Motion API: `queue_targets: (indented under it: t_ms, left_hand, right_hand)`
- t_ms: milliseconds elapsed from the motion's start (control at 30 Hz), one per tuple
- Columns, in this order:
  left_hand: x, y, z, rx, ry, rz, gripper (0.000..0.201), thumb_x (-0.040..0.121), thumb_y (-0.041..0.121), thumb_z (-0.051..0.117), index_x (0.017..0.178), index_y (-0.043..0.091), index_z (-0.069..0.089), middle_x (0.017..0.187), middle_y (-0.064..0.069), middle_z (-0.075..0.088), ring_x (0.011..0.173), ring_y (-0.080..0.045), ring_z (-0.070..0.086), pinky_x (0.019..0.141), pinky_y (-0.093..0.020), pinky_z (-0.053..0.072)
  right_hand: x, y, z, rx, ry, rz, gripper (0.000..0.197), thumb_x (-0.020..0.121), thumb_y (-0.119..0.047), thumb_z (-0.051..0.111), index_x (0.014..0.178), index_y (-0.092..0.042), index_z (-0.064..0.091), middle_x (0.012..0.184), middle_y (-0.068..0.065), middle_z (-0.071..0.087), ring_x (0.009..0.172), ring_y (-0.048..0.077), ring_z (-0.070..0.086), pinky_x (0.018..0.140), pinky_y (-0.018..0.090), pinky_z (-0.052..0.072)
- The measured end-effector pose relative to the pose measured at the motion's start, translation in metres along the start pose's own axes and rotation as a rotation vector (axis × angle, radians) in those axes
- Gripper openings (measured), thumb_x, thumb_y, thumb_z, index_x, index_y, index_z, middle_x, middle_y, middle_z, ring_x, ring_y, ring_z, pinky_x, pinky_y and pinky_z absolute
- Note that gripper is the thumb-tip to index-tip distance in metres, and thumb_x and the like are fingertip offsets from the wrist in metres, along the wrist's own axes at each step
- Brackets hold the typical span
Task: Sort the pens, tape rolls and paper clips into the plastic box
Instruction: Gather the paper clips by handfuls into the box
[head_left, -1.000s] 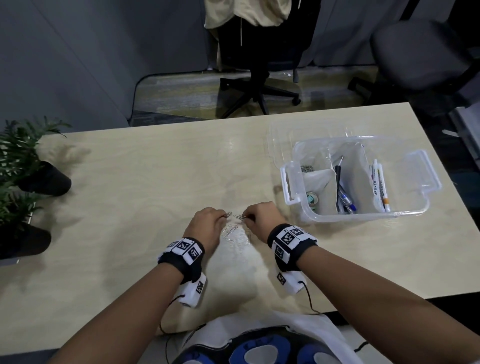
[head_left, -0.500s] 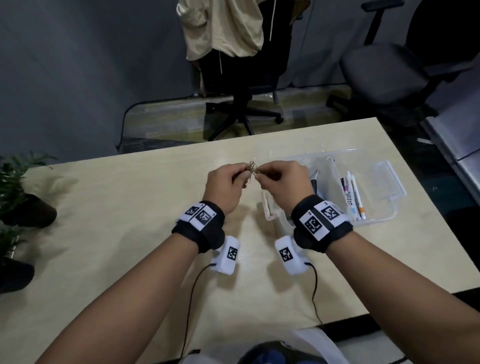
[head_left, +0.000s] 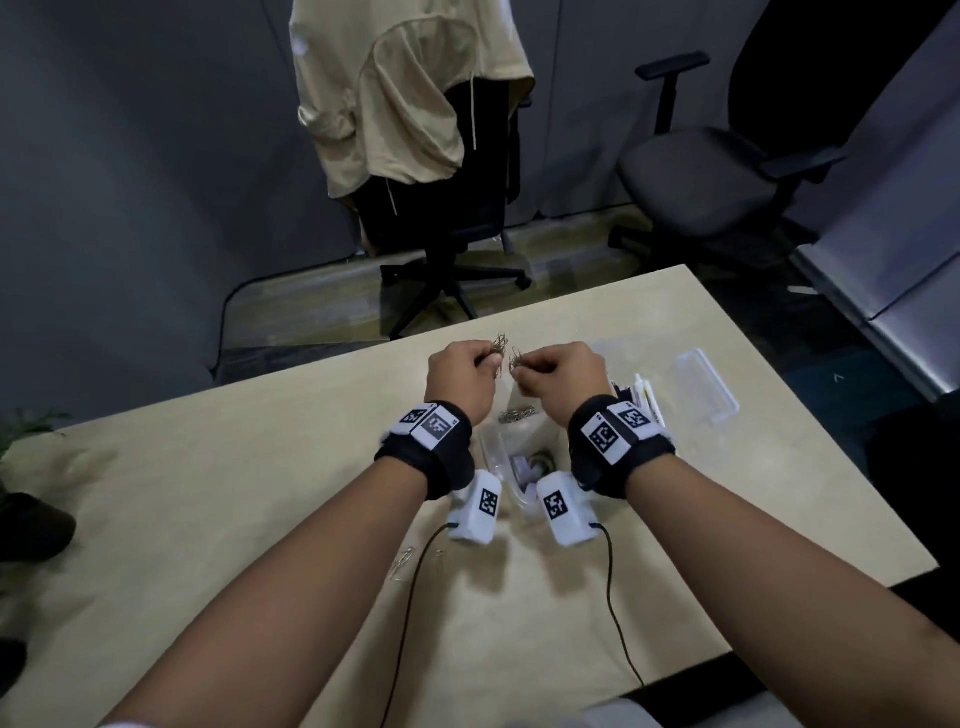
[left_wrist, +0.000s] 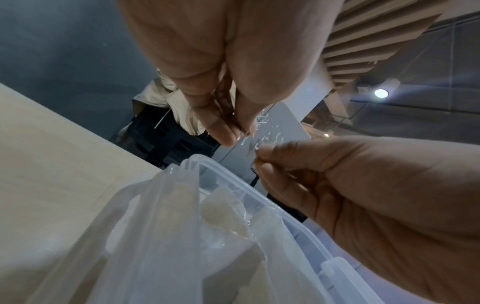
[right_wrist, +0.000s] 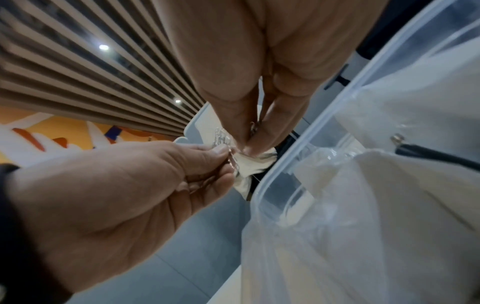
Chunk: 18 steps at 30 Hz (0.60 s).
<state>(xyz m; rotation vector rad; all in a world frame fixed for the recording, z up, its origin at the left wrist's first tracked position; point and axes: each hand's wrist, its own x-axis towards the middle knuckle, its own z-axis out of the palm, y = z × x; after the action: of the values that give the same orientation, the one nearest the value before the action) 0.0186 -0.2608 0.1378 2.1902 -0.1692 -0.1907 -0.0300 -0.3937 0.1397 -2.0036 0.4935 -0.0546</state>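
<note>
Metal clips (head_left: 508, 352) are pinched in both your hands, left (head_left: 462, 375) and right (head_left: 561, 375), above the box (head_left: 706, 384); loosen unevenly and tangled ones could spill onto the surface (head_left: 260, 493).

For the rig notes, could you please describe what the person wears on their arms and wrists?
Both forearms are bare, with no sleeves showing. The left hand and the right hand each have a black wristband bearing white square tags printed with black block-pattern markers. Under each wrist hangs a white boxy module with another such marker, and a thin black cable trails from each.
</note>
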Motion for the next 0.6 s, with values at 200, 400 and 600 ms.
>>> queue_targets:
  t_ms: [200, 400, 600]
  left_hand:
    - [0.001, -0.001, 0.010, 0.063, -0.008, -0.077, 0.020, 0.094, 0.017, 0.059, 0.081, 0.009, 0.072, 0.080, -0.010, 0.070, 0.076, -0.029, 0.068, 0.076, -0.040, 0.058]
    - [0.001, -0.002, 0.011, 0.159, -0.062, -0.083, 0.018, 0.095, 0.017, 0.059, 0.084, 0.015, 0.073, 0.088, -0.011, 0.069, 0.075, -0.027, 0.067, 0.071, -0.034, 0.058]
    - [0.001, -0.005, 0.011, 0.223, -0.089, -0.080, 0.015, 0.094, 0.013, 0.062, 0.096, 0.014, 0.077, 0.093, -0.011, 0.070, 0.076, -0.026, 0.067, 0.075, -0.034, 0.058]
  right_hand:
    - [0.005, 0.001, -0.001, -0.131, -0.060, 0.073, 0.011, 0.087, -0.019, 0.072, 0.083, -0.011, 0.079, 0.077, 0.004, 0.075, 0.068, 0.013, 0.065, 0.055, 0.011, 0.046]
    - [0.012, 0.004, -0.005, -0.214, -0.076, 0.088, 0.009, 0.085, -0.023, 0.074, 0.083, -0.017, 0.080, 0.073, -0.002, 0.073, 0.076, 0.016, 0.070, 0.074, 0.027, 0.056]
    - [0.012, 0.002, -0.004, -0.273, -0.099, 0.085, 0.007, 0.083, -0.028, 0.076, 0.087, -0.022, 0.079, 0.072, -0.010, 0.070, 0.073, 0.010, 0.069, 0.070, 0.021, 0.056]
